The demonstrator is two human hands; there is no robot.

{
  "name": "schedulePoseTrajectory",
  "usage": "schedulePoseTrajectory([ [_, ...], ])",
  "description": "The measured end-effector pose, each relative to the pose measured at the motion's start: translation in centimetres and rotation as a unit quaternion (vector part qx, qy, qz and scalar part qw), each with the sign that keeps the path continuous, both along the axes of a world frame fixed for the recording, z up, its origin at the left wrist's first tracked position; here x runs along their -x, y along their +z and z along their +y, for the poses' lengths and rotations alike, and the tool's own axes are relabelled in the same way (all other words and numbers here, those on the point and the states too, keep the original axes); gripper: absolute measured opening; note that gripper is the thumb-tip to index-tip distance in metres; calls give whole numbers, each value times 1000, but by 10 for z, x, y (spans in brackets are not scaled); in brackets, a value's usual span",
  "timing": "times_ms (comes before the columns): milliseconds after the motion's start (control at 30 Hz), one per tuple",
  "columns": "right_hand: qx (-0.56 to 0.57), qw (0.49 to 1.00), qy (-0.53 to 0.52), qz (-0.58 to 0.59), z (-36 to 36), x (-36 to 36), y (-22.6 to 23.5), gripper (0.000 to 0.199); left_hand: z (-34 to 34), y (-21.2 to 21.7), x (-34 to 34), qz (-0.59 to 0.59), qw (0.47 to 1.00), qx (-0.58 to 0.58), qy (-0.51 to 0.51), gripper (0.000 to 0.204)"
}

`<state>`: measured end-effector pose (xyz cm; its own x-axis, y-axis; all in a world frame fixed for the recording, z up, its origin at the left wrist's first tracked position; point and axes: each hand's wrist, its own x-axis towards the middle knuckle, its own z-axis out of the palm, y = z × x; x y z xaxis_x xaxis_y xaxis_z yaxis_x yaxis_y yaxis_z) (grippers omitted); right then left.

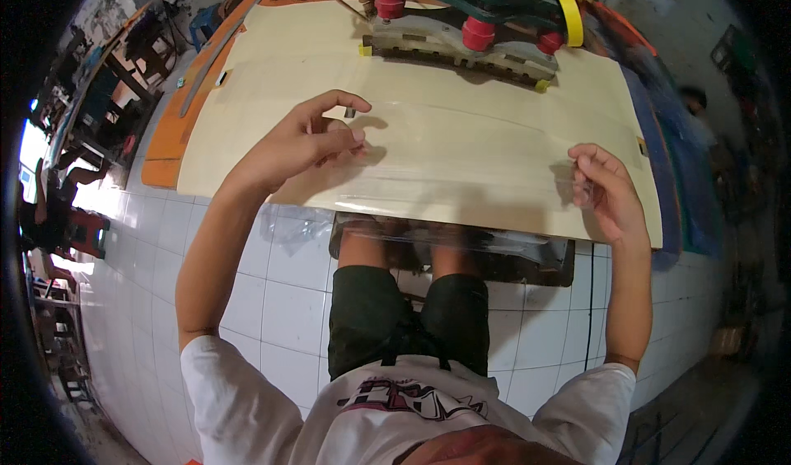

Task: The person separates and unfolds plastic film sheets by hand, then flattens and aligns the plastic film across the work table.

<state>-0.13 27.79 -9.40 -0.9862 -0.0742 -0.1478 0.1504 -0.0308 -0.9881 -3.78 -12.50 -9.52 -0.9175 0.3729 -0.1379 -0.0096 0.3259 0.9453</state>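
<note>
A clear plastic sheet (461, 148) lies across the cream-covered tabletop (280, 70) between my hands, its edges faint and shiny. My left hand (301, 140) is over the sheet's left end, index finger stretched out and thumb apart from it, the other fingers curled underneath. A small dark piece (350, 112) shows just below the index fingertip; whether they touch I cannot tell. At the sheet's right end, my right hand (610, 186) has its fingertips drawn together in a pinch at the clear plastic.
Beyond the sheet stands a long green and grey machine (461, 41) with red knobs and a yellow ring (568, 16) at its right. A drawer-like shelf (527, 255) sits under the table edge above my legs. Crumpled clear plastic (297, 226) hangs at the front left.
</note>
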Motion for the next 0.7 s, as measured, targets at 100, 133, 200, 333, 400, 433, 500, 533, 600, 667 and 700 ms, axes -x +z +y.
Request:
schedulePoseTrajectory([
  [100,6,1000,-30,5,3,14,5,24,-5,4,9,-54,989,-127,48,29],
  [133,5,999,-32,6,4,17,9,24,-6,11,14,-75,977,-198,9,26],
  [200,57,997,9,59,7,19,20,27,0,22,13,-89,964,-249,27,27],
  [333,109,991,-1,80,-5,15,42,31,3,36,10,-55,952,-298,44,28],
  [400,106,992,1,72,-1,10,43,31,2,34,7,-24,951,-305,36,26],
  [433,103,993,4,64,1,7,43,30,3,32,2,-24,953,-297,49,27],
  [500,102,994,0,41,3,-7,34,29,3,26,-10,-24,955,-289,59,27],
  [533,97,995,-4,18,5,-16,31,28,5,23,-17,-38,961,-266,66,26],
  [600,101,995,-8,1,2,-33,23,26,5,11,-30,-53,966,-238,83,22],
  [667,102,994,-17,-31,-6,-44,13,23,2,0,-42,-70,966,-230,97,21],
  [700,103,994,-16,-33,-10,-47,7,23,2,-6,-46,-85,965,-223,110,20],
])
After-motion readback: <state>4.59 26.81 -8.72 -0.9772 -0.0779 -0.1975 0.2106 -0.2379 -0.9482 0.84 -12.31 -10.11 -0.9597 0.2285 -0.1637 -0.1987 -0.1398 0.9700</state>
